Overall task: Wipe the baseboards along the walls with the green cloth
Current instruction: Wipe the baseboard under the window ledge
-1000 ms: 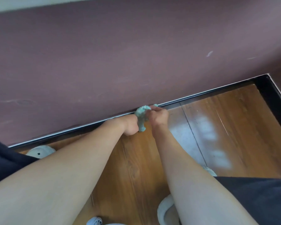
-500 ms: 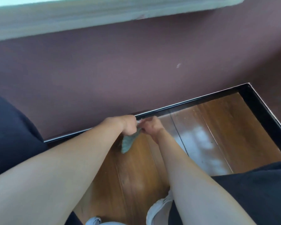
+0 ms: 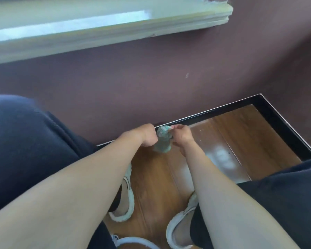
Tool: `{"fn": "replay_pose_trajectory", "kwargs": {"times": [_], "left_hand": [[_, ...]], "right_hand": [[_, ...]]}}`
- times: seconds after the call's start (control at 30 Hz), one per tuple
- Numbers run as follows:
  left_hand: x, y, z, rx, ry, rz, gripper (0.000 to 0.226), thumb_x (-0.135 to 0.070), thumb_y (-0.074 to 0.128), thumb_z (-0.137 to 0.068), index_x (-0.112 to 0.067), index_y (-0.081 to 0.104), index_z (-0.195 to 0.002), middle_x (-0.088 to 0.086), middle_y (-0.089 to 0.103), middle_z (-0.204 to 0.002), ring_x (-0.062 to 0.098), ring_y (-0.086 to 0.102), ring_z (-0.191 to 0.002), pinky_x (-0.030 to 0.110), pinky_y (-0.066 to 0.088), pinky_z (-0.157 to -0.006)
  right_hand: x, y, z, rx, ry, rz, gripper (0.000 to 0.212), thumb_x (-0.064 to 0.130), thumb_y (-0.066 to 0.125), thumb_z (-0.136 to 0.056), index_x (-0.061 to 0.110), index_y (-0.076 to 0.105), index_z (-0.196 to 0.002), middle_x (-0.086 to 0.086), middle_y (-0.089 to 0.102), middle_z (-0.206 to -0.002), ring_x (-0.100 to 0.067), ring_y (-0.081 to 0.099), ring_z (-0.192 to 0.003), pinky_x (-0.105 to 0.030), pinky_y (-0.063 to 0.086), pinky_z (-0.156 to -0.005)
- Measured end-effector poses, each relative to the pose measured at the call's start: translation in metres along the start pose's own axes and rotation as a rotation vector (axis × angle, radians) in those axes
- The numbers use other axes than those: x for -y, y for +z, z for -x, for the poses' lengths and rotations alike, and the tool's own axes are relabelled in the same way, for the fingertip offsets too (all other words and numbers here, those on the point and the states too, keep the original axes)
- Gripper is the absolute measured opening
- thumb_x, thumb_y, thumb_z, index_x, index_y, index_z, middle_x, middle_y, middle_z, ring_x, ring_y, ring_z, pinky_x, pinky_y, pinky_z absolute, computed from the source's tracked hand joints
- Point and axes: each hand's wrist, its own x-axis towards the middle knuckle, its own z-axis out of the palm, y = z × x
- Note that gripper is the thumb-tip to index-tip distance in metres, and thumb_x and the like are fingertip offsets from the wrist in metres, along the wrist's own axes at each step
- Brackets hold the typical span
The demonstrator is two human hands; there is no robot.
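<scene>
No text, label or number can be read anywhere.

Cloth: a crumpled pale green textured cloth [image 3: 162,141] hangs between both hands, just in front of the baseboard.
Left hand: the left hand [image 3: 148,135], fingers curled, grips the cloth's left edge.
Right hand: the right hand [image 3: 184,137] pinches the cloth's upper corner.
Baseboard: a glossy black baseboard strip with a thin light top edge [image 3: 223,112] runs along the foot of the maroon painted wall [image 3: 133,87] and turns a corner at right.
Floor: brown wooden plank floor [image 3: 154,177], with a pale sheen beside the right forearm.
Sill: a pale moulded window sill [image 3: 115,29], upper left.
Feet: two white slippers [image 3: 127,203] on the floor.
</scene>
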Motion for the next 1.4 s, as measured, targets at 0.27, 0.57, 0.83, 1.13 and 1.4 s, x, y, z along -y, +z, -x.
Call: {"fn": "replay_pose_trajectory", "kwargs": {"times": [0.27,0.57,0.83,1.13,1.4], "left_hand": [[-0.021,-0.009,-0.028,-0.038,0.099,0.237,0.025,-0.015,0.081,-0.081,-0.008,0.065,-0.099,0.013,0.064,-0.087,0.021,0.059,-0.066,0.018,0.040,-0.048],[-0.019,0.019,-0.060,-0.088,0.032,0.217,0.025,-0.012,0.067,-0.083,0.004,0.075,-0.101,0.018,0.075,-0.104,0.029,0.072,-0.097,0.031,0.057,-0.076],[-0.032,0.031,-0.090,-0.040,-0.037,0.229,0.014,-0.007,0.056,-0.090,0.003,0.066,-0.092,0.025,0.070,-0.111,0.034,0.069,-0.084,0.030,0.053,-0.064],[-0.052,0.028,-0.111,-0.055,-0.013,0.308,0.027,-0.003,0.054,-0.093,-0.009,0.068,-0.114,0.011,0.068,-0.108,0.022,0.064,-0.088,0.030,0.055,-0.083],[-0.009,0.014,-0.107,-0.072,-0.215,0.158,0.027,-0.010,0.049,-0.090,0.004,0.069,-0.102,0.025,0.070,-0.109,0.040,0.068,-0.099,0.040,0.059,-0.088]], "right_hand": [[-0.007,-0.034,0.022,0.080,0.007,-0.433,0.016,0.003,0.050,-0.098,0.008,0.062,-0.106,-0.017,0.073,-0.095,-0.025,0.068,-0.073,-0.038,0.056,-0.072],[-0.044,-0.026,-0.009,-0.224,0.131,0.074,0.019,0.025,0.055,-0.091,0.016,0.066,-0.078,-0.013,0.069,-0.088,-0.031,0.064,-0.078,-0.046,0.057,-0.073],[-0.044,-0.048,-0.043,0.017,-0.025,0.030,0.054,-0.002,0.055,-0.086,0.018,0.058,-0.136,0.007,0.055,-0.123,-0.011,0.051,-0.114,-0.023,0.044,-0.090],[-0.054,-0.043,-0.091,0.245,-0.008,0.365,0.028,0.025,0.076,-0.082,0.010,0.068,-0.105,-0.005,0.073,-0.093,-0.019,0.070,-0.082,-0.030,0.054,-0.074],[-0.044,-0.025,-0.134,-0.265,0.197,-0.059,0.056,0.026,0.067,-0.068,0.010,0.058,-0.120,-0.013,0.070,-0.107,-0.035,0.069,-0.097,-0.048,0.056,-0.091]]}}
